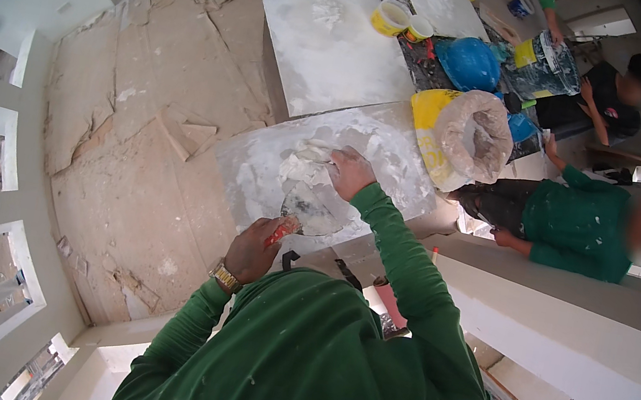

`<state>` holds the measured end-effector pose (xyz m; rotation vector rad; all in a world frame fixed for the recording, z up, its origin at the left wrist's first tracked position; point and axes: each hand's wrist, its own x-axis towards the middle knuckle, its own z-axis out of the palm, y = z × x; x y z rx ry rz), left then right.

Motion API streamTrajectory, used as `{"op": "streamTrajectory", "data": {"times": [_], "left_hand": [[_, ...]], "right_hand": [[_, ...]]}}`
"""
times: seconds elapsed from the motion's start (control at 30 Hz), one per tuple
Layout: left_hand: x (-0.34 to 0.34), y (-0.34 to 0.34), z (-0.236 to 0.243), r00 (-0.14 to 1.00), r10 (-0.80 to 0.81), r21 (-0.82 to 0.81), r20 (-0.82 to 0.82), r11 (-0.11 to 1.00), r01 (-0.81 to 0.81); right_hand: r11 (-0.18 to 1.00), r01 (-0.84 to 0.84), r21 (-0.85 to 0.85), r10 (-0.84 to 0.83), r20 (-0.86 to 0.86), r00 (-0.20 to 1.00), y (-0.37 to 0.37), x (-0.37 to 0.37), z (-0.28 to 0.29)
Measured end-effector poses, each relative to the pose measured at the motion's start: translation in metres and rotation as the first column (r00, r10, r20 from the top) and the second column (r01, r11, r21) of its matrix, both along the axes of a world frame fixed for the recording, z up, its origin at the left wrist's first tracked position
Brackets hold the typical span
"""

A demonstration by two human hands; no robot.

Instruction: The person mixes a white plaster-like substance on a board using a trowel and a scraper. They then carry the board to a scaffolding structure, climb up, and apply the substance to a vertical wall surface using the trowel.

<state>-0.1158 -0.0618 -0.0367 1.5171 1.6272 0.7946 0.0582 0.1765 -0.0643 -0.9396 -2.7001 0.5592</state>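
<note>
My left hand (253,250) is closed round the red handle of a putty knife (311,214). Its wide blade, smeared with white, lies over the near part of a pale board (406,142). A mound of wet white plaster (304,168) sits on that board just beyond the blade. At the plaster's right edge is my right hand (352,173), fingers curled. Something whitened stretches left from those fingers, but plaster coats it and I cannot make out its kind. White smears cover much of the board.
Beyond lies a second white-coated board (334,41). To the right stand an open powder sack (474,141), a blue hard hat (468,64) and yellow tubs (390,18). Two people are at the right, one in a green top (584,223). Torn brown sheeting (154,130) covers the floor.
</note>
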Motion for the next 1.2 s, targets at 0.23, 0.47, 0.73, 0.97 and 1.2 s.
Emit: {"op": "streamTrajectory", "data": {"times": [0.23,0.47,0.73,0.97,1.2], "left_hand": [[-0.027,-0.032,0.025,0.975,0.171,-0.188,0.139,0.972,-0.143],[-0.047,-0.052,0.027,0.93,0.35,-0.205,0.114,0.924,-0.322],[-0.052,-0.048,0.022,0.854,0.471,-0.207,0.22,0.878,-0.431],[-0.055,-0.04,0.019,0.843,0.474,-0.317,0.255,0.864,-0.391],[-0.054,-0.047,0.012,0.744,0.566,-0.371,0.355,0.816,-0.444]], "right_hand": [[0.932,-0.321,0.166,0.295,0.164,0.941,-0.005,0.018,-0.057],[0.942,-0.322,0.09,0.294,0.237,0.926,-0.006,0.004,-0.024],[0.941,-0.306,-0.142,0.332,0.554,0.763,-0.027,-0.006,-0.023],[0.955,-0.263,0.134,0.233,0.206,0.95,-0.001,-0.027,-0.051],[0.983,-0.148,-0.109,0.179,0.384,0.906,-0.02,0.019,-0.02]]}}
